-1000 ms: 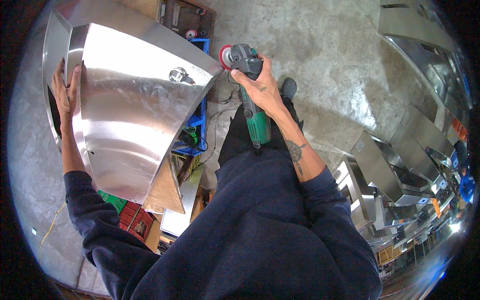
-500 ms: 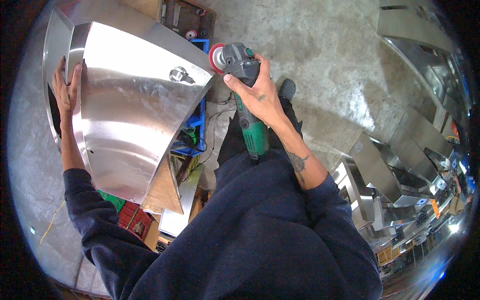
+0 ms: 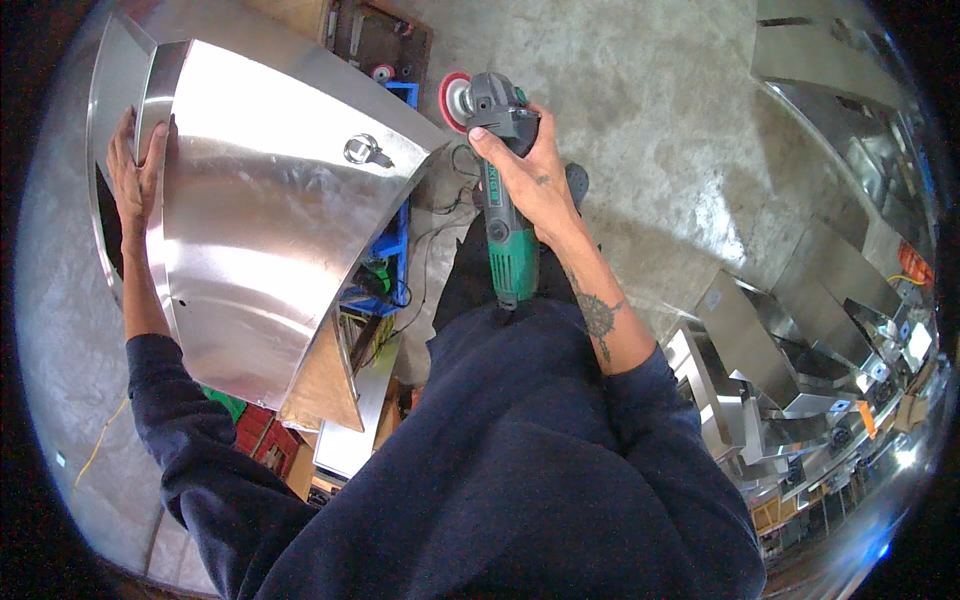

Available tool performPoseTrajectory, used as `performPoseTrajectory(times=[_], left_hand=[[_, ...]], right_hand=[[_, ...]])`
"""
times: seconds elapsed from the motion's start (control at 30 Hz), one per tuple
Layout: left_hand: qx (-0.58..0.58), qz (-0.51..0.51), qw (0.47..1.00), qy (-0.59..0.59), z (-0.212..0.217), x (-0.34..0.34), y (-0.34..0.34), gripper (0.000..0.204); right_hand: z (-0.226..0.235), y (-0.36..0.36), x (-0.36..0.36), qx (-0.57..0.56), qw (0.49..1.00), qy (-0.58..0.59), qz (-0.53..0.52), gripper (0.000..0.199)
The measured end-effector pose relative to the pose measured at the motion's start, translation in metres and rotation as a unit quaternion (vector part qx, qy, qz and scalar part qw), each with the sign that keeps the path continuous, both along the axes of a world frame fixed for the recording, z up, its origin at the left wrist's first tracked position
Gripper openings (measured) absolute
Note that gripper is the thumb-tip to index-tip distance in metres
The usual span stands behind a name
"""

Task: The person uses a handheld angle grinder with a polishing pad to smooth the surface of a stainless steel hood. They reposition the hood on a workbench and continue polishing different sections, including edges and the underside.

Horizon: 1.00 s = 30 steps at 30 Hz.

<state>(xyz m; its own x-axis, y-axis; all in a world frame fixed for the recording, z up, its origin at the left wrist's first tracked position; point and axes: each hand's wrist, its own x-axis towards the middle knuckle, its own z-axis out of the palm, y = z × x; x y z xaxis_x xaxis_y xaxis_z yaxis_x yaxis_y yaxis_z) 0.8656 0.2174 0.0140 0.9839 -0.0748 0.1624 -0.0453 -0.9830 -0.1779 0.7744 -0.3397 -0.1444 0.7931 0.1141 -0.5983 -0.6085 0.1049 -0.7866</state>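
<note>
Seen from my head camera, looking straight down: my left hand [image 3: 135, 175] steadies a curved stainless-steel panel [image 3: 270, 240], fingers [image 3: 158, 150] lying flat and close together along its far left edge, palm against the metal, apparently to keep the tall sheet from tipping or swinging. The panel stands tilted in front of me, its brushed face toward the lens, with a small metal ring fitting [image 3: 366, 151] near its upper right corner. My right hand [image 3: 525, 175] is wrapped firmly around the grey head of a green-bodied angle grinder [image 3: 505, 200], fingers curled tight around the housing; its red disc [image 3: 456, 100] sits just beside the panel's upper right edge, not visibly touching it, and the tool's body points back toward my chest, a hold that keeps the wheel away from me. Below lie the concrete floor [image 3: 640, 110], a blue crate [image 3: 385, 260] behind the panel, and stacked steel ductwork pieces [image 3: 790, 330] at right.
</note>
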Motion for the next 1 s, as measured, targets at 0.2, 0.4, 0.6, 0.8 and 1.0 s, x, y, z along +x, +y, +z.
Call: performPoseTrajectory(times=[0.2, 0.4, 0.6, 0.8, 1.0], left_hand=[[0.006, 0.001, 1.000, 0.001, 0.000, 0.003, 0.002, 0.084], [0.011, 0.024, 1.000, 0.007, -0.001, 0.000, 0.003, 0.088], [0.008, 0.019, 1.000, -0.001, -0.002, 0.001, 0.001, 0.089], [0.009, 0.024, 1.000, 0.006, 0.000, 0.000, -0.001, 0.087], [0.015, 0.004, 1.000, -0.001, 0.003, 0.000, 0.001, 0.087]], right_hand=[[-0.045, 0.000, -0.008, -0.033, 0.998, 0.008, 0.045, 0.105], [-0.048, 0.006, -0.011, -0.028, 0.998, 0.032, 0.047, 0.108], [-0.042, 0.005, -0.013, -0.059, 0.996, 0.017, 0.065, 0.108], [-0.003, 0.001, -0.018, -0.063, 0.995, -0.034, 0.075, 0.106], [0.032, 0.001, -0.015, 0.057, 0.995, -0.067, 0.052, 0.101]])
